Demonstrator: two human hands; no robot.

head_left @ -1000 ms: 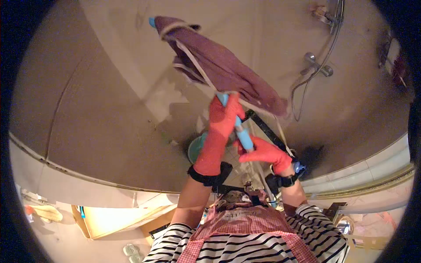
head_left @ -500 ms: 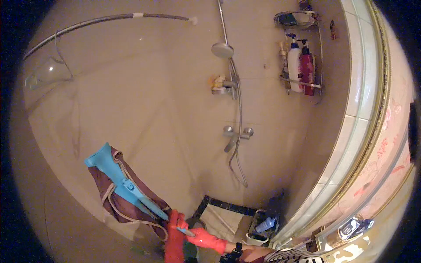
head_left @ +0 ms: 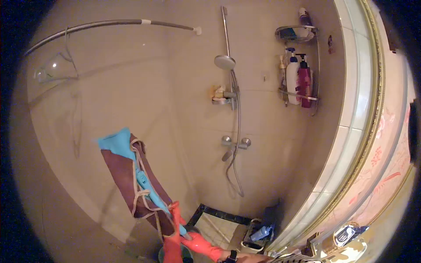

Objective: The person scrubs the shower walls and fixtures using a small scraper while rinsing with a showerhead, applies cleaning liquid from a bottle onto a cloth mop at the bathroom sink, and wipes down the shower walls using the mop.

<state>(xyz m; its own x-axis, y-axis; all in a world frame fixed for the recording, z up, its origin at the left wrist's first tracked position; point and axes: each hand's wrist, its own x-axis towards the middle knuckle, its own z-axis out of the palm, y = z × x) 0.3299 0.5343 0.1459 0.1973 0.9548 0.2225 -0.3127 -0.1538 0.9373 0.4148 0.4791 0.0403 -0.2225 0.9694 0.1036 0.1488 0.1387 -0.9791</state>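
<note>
My left hand [head_left: 174,239], in a red rubber glove, is closed around the lower end of a blue flat mop [head_left: 142,177]. My right hand [head_left: 199,244], gloved the same way, grips the mop's shaft just below and to the right. A maroon cloth [head_left: 118,171] with beige cords wraps the mop head, whose broad blue end sticks out at the upper left. The mop slants up and left before the tiled wall. Behind my hands a dark round bucket [head_left: 187,253] is partly hidden.
A shower head [head_left: 224,62], hose [head_left: 240,131] and mixer tap [head_left: 237,143] are on the far wall. A corner rack [head_left: 302,94] holds several bottles. A curved rail [head_left: 101,24] carries a clear hanger [head_left: 57,70]. A bin [head_left: 252,241] with a blue bottle [head_left: 262,233] stands low right.
The mop with its cloth has swung to the right and tilted more upright, its blue end rising. Both hands keep their grip, and the camera view has shifted slightly upward.
</note>
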